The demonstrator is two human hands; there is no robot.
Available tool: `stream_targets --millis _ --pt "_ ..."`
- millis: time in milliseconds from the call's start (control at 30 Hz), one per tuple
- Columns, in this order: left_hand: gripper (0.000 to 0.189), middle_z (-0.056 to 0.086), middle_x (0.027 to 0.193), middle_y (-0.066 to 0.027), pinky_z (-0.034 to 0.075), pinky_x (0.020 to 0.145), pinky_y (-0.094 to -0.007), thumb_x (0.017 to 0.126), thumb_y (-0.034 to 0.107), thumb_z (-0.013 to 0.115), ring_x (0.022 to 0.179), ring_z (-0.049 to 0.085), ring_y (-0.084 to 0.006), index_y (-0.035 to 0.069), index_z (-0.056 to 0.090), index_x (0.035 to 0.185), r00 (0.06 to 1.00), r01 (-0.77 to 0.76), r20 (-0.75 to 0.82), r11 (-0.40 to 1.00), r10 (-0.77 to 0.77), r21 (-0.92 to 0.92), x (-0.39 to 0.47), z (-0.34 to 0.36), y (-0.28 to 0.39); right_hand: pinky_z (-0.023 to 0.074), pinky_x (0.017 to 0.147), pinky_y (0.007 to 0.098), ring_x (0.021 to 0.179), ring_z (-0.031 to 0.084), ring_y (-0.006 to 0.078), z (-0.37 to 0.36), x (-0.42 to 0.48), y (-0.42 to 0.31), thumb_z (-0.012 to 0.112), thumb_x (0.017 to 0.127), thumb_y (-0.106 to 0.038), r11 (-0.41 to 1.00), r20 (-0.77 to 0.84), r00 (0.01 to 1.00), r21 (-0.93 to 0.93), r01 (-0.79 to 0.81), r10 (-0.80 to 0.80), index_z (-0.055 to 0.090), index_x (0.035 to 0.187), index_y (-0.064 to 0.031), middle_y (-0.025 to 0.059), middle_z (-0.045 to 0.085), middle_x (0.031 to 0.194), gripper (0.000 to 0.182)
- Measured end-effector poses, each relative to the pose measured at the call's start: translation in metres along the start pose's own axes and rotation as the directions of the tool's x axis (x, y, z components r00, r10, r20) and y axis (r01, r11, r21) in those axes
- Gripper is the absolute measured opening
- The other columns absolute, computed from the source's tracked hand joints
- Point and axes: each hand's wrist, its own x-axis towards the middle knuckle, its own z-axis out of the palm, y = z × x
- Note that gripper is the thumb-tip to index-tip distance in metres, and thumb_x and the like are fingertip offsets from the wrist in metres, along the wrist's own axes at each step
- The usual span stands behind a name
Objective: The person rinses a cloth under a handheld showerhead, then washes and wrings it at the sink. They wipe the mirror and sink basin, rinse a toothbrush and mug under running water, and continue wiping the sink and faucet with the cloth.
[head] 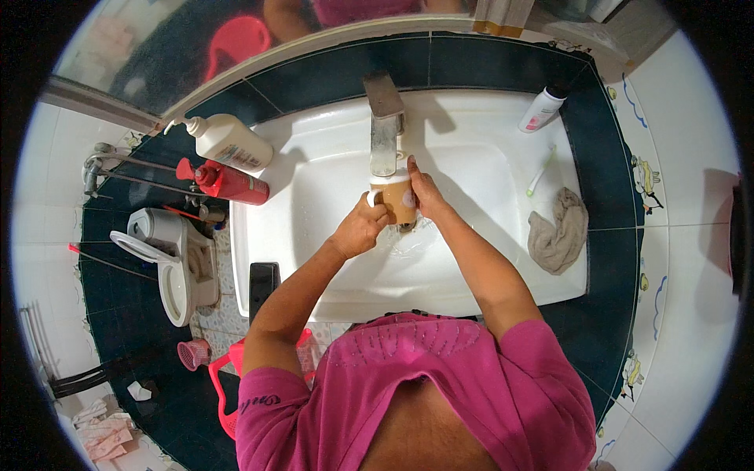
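Under the metal faucet (384, 138), a tan mug (399, 194) with a white handle is held over the white sink basin (330, 176). My left hand (361, 228) grips the mug at its handle. Against the mug's right side rests my right hand (425, 191), its thumb pointing up toward the rim. Water splashes beneath the mug around the drain (406, 226). The mug's inside is hidden under the spout.
A cream pump bottle (232, 141) and a red pump bottle (235, 182) stand on the sink's left edge, near a black phone (263, 285). To the right are a white spray can (541, 110), a toothbrush (542, 171) and a grey cloth (558, 232).
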Motion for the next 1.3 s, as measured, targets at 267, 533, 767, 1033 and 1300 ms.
stream_targets --millis 267,533,767,1033,1300 --pt "0.021 0.05 0.093 -0.0072 0.031 0.096 -0.0526 0.069 0.005 0.053 0.09 0.047 -0.0311 0.003 0.061 0.088 0.995 -0.089 0.064 0.953 0.073 0.291 -0.007 0.007 -0.002 0.0417 0.078 0.0346 0.093 0.052 0.0209 0.005 -0.014 0.001 0.071 0.066 -0.022 0.978 0.04 0.98 0.083 0.191 -0.195 0.04 0.113 -0.0039 0.01 0.053 0.102 0.06" --pt "0.015 0.052 0.093 -0.0063 0.026 0.097 -0.0547 0.069 0.007 0.054 0.087 0.047 -0.028 0.006 0.062 0.082 0.995 -0.035 0.101 0.929 -0.003 0.368 -0.019 0.015 -0.011 0.0441 0.059 0.0327 0.065 0.055 0.0203 0.002 -0.012 0.0 0.07 0.068 -0.019 0.984 -0.087 0.981 0.016 0.177 -0.175 0.055 0.075 -0.0036 0.0066 0.058 0.076 0.022" --pt "0.011 0.056 0.085 -0.0034 0.03 0.092 -0.051 0.07 0.011 0.054 0.083 0.048 -0.024 0.008 0.062 0.077 0.985 0.041 0.132 0.894 -0.111 0.447 -0.015 0.017 -0.016 0.0442 0.079 0.0355 0.095 0.053 0.0236 0.003 -0.018 -0.001 0.075 0.064 -0.028 0.954 0.132 0.984 -0.26 0.149 -0.118 0.039 0.115 0.0047 0.0186 0.05 0.108 0.071" --pt "0.012 0.06 0.067 -0.0022 0.033 0.085 -0.0448 0.071 0.014 0.053 0.081 0.046 -0.0228 0.008 0.063 0.071 0.971 0.171 0.066 0.858 -0.231 0.484 -0.015 0.024 -0.023 0.0453 0.071 0.0352 0.083 0.055 0.0239 0.012 -0.015 0.006 0.076 0.06 -0.036 0.819 0.067 0.948 -0.486 0.304 -0.312 0.047 0.097 0.0066 0.0187 0.054 0.09 0.063" --pt "0.008 0.06 0.067 -0.0036 0.034 0.071 -0.0394 0.069 0.014 0.054 0.078 0.047 -0.0212 0.01 0.06 0.065 0.942 0.273 0.044 0.838 -0.332 0.472 -0.007 0.031 -0.018 0.0421 0.061 0.0318 0.062 0.048 0.0166 0.007 0.005 0.014 0.058 0.08 -0.022 0.803 -0.093 0.876 -0.455 0.385 -0.473 0.053 0.073 0.0022 0.0064 0.055 0.069 0.026"
